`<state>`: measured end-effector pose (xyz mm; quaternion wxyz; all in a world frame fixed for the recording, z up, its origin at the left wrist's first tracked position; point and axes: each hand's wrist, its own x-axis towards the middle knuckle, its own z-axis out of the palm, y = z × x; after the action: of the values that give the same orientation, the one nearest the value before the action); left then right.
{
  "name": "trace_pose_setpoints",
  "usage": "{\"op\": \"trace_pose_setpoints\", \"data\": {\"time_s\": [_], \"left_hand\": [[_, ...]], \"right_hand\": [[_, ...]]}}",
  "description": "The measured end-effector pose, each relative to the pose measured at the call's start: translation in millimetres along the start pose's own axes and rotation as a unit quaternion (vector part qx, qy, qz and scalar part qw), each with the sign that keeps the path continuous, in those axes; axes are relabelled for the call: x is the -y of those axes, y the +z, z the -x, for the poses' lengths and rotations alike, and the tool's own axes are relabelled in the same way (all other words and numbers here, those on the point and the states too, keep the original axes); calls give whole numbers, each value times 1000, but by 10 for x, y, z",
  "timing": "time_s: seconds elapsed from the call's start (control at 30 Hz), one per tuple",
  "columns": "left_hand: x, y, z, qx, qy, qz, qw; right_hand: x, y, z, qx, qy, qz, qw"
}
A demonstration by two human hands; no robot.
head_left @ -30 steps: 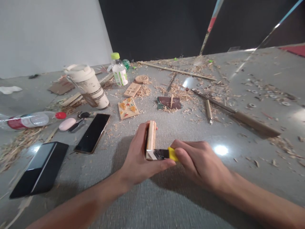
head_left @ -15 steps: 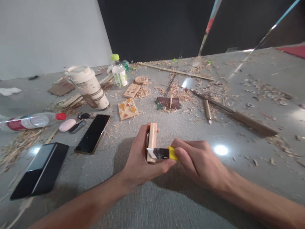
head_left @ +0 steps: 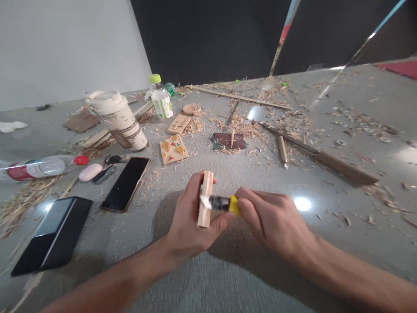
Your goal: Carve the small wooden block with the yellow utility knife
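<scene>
My left hand (head_left: 187,217) is closed around a small pale wooden block (head_left: 206,213), its narrow edge turned up toward me. In my closed right hand (head_left: 272,215) is a yellow utility knife (head_left: 233,205), whose blade lies across the upturned edge of the block. The blade and its dark holder are smeared by motion. My left thumb reaches along the near side of the block toward the knife. Most of the knife's handle is hidden inside my right fist.
Wood shavings litter the grey table. To the left are a phone (head_left: 125,184), a black folded case (head_left: 54,234), a lying bottle (head_left: 42,167) and a tilted cup (head_left: 119,119). Ahead lie a painted wooden tile (head_left: 173,150) and sandpaper (head_left: 224,141); a long-handled tool (head_left: 345,167) lies right.
The knife blade has shifted slightly up along the block's edge. The block has tilted a little in my left hand, its near end showing more.
</scene>
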<state>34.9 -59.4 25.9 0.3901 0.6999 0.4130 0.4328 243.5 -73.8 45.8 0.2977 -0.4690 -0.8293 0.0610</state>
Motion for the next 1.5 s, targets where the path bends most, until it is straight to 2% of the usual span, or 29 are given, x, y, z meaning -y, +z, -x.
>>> {"op": "trace_pose_setpoints", "data": {"time_s": [0.1,0.27,0.37,0.47,0.67,0.9,1.03,1.17,1.5], "left_hand": [[-17,14,-4,-2,15,-30,999],[78,-40,-37,29,-3,44,999],[135,-106,-52,25,-13,61,998],[121,-152,-58,18,-1,37,999],[46,-116,-32,-9,8,29,999],[111,-14,-20,-24,-20,81,996],[72,-28,-46,-38,0,70,997],[21,-61,-77,-40,10,59,997],[83,-70,-103,-36,-1,107,994]], "right_hand": [[-33,-10,-4,-9,35,0,999],[-64,13,-27,23,19,-61,998],[-81,39,-32,32,25,-68,997],[-108,52,-35,34,39,-68,996],[-118,44,-45,70,73,-72,992],[-22,75,11,115,38,-97,988],[11,65,-1,128,16,-108,986],[7,49,-7,149,22,-109,983],[-2,23,16,150,-9,-135,979]]}}
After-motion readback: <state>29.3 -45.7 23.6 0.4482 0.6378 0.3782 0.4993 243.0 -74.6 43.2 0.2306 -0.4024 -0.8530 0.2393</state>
